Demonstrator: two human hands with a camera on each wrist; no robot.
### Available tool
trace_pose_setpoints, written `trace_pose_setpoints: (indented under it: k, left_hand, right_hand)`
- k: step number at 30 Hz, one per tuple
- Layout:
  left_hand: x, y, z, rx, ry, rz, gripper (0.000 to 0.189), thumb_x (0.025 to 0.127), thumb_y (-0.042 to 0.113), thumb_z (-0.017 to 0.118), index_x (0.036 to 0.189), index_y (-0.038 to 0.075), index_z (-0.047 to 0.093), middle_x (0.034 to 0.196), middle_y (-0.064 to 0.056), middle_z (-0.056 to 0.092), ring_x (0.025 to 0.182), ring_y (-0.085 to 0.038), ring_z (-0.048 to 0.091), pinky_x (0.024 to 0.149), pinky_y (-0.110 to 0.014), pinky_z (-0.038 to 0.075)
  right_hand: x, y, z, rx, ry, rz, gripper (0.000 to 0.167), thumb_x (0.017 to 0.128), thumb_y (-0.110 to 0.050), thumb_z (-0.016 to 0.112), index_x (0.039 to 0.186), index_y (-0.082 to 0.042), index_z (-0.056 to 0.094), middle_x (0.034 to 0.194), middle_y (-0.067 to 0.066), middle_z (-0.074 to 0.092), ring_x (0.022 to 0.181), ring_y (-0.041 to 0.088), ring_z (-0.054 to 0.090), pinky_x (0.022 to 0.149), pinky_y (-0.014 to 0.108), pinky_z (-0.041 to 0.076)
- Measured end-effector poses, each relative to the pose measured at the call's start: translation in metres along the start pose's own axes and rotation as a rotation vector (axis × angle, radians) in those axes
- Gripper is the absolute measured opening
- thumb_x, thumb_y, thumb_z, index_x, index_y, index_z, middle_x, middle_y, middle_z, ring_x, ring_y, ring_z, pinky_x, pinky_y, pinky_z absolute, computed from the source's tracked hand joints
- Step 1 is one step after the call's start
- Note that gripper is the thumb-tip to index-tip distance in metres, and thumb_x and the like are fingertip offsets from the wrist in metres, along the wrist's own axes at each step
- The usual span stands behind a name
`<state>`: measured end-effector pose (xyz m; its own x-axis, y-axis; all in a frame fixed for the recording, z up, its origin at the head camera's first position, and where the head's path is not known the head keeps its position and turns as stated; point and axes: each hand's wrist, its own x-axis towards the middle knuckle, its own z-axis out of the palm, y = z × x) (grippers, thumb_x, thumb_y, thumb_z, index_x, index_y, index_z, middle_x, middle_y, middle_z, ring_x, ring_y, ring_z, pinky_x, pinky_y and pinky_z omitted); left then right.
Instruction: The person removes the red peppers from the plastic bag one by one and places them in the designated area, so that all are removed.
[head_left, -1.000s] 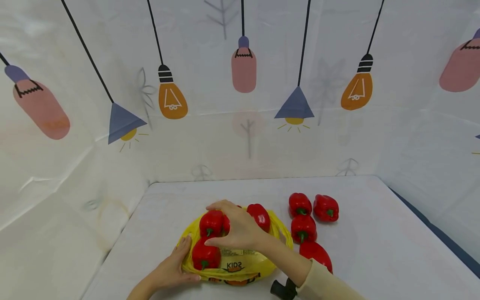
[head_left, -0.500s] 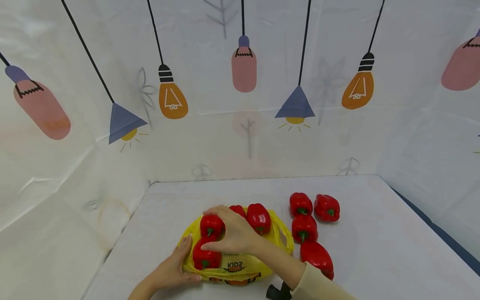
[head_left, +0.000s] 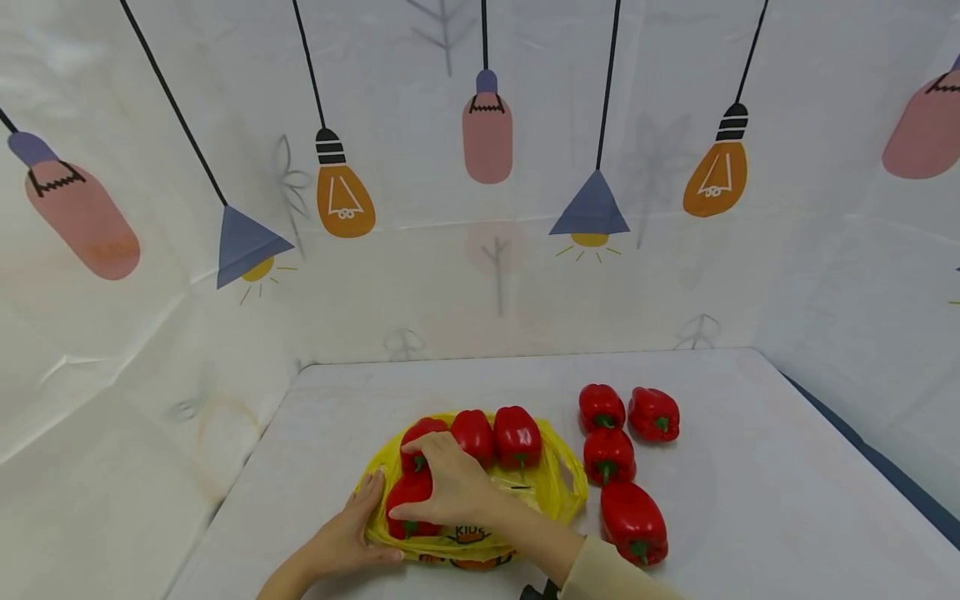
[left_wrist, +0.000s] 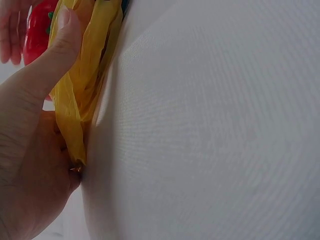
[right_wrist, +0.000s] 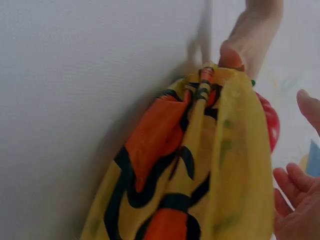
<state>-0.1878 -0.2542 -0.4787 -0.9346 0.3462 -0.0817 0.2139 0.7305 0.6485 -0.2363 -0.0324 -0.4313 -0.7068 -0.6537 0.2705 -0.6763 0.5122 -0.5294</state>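
Observation:
A yellow plastic bag (head_left: 551, 479) with dark print lies spread on the white table, with several red bell peppers on it. Two are at its left, the nearer one (head_left: 408, 490) partly under my right hand; two more peppers (head_left: 517, 437) sit at the back. My left hand (head_left: 345, 533) holds the bag's left edge, thumb in front. In the left wrist view its thumb lies along the crumpled plastic (left_wrist: 92, 65). My right hand (head_left: 457, 496) hovers over the left peppers, thumb and fingers spread wide. The right wrist view shows a gap between these fingers and the pepper (right_wrist: 270, 122).
Several more bell peppers (head_left: 633, 521) stand to the right of the bag, one apart from the row at the back right (head_left: 653, 415). A black object (head_left: 540, 590) shows by the right sleeve (head_left: 611, 571). A white printed sheet (head_left: 420, 283) stands behind the table.
My right hand has drifted left and toward me, off the back peppers and over the left ones, uncovering another pepper at the back. My left hand has stayed on the bag's edge.

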Motion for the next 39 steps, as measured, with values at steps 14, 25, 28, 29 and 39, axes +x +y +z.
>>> trace_pose_setpoints:
  k: [14,25,28,29,39]
  left_hand:
    - [-0.001,0.002,0.001,-0.008,-0.002,0.014,0.111,0.075,0.045,0.079,0.149,-0.009,0.016,0.155,-0.029,0.011,0.141,-0.048,0.003,0.107,-0.066,0.013]
    - [0.002,0.002,0.000,-0.013,-0.006,-0.021,0.115,0.071,0.048,0.081,0.150,-0.007,0.018,0.156,-0.026,0.013,0.142,-0.047,0.004,0.106,-0.067,0.017]
    - [0.001,0.002,0.000,0.000,0.001,-0.006,0.114,0.071,0.046,0.082,0.149,-0.008,0.018,0.155,-0.027,0.014,0.142,-0.047,0.005,0.107,-0.064,0.015]
    - [0.000,0.002,0.000,0.003,0.005,0.002,0.114,0.071,0.046,0.082,0.149,-0.009,0.018,0.155,-0.028,0.014,0.142,-0.048,0.005,0.108,-0.064,0.015]
    - [0.000,0.002,0.001,-0.006,0.003,-0.009,0.114,0.071,0.045,0.082,0.149,-0.008,0.018,0.155,-0.027,0.015,0.142,-0.046,0.006,0.108,-0.060,0.011]
  right_hand:
    - [0.009,0.001,0.030,-0.088,0.053,0.135,0.066,0.081,-0.063,0.065,0.125,-0.015,0.051,0.121,-0.003,0.050,0.114,0.014,0.042,0.102,0.048,0.041]
    - [0.006,-0.004,0.033,-0.081,-0.050,0.166,0.071,0.079,-0.064,0.065,0.127,-0.015,0.049,0.120,-0.003,0.047,0.110,0.015,0.039,0.098,0.048,0.040]
    - [0.004,-0.004,0.034,-0.080,-0.080,0.180,0.074,0.077,-0.067,0.065,0.128,-0.016,0.048,0.123,-0.003,0.046,0.114,0.015,0.040,0.101,0.051,0.039]
    - [0.004,-0.004,0.034,-0.080,-0.086,0.180,0.075,0.076,-0.068,0.065,0.128,-0.016,0.048,0.124,-0.003,0.046,0.114,0.015,0.040,0.101,0.051,0.039]
    - [0.002,-0.005,0.035,-0.086,-0.111,0.166,0.086,0.069,-0.068,0.072,0.131,-0.015,0.047,0.123,-0.004,0.051,0.107,0.008,0.052,0.083,0.030,0.053]
